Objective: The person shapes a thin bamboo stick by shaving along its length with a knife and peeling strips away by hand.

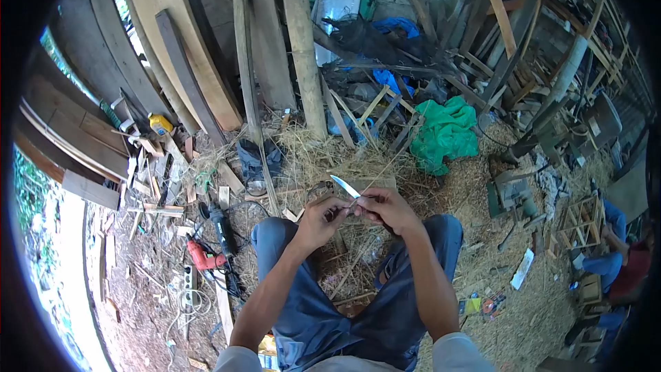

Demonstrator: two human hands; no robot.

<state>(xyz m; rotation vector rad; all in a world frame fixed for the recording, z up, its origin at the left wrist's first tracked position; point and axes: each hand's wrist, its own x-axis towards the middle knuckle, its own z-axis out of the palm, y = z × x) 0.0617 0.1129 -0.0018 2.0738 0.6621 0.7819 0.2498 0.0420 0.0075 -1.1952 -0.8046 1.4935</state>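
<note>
Between my knees, both hands meet near the middle of the view. A knife blade (pixel 345 187) points up and to the left from my right hand (pixel 389 210), whose fingers are closed round its handle, which they hide. Pinched in the fingers of my left hand (pixel 322 220) is a thin strip (pixel 354 205), which touches my right fingers near the base of the blade. A long thin stem seems to run up and right from there; its link to the strip is hard to make out.
A red power tool (pixel 204 255), a dark grinder (pixel 222 229) and a power strip (pixel 189 289) lie left of my legs. Planks (pixel 189 48) lean ahead. A green cloth (pixel 444 134) lies ahead right. Another person (pixel 630 269) sits at the far right by a wooden frame (pixel 582 224).
</note>
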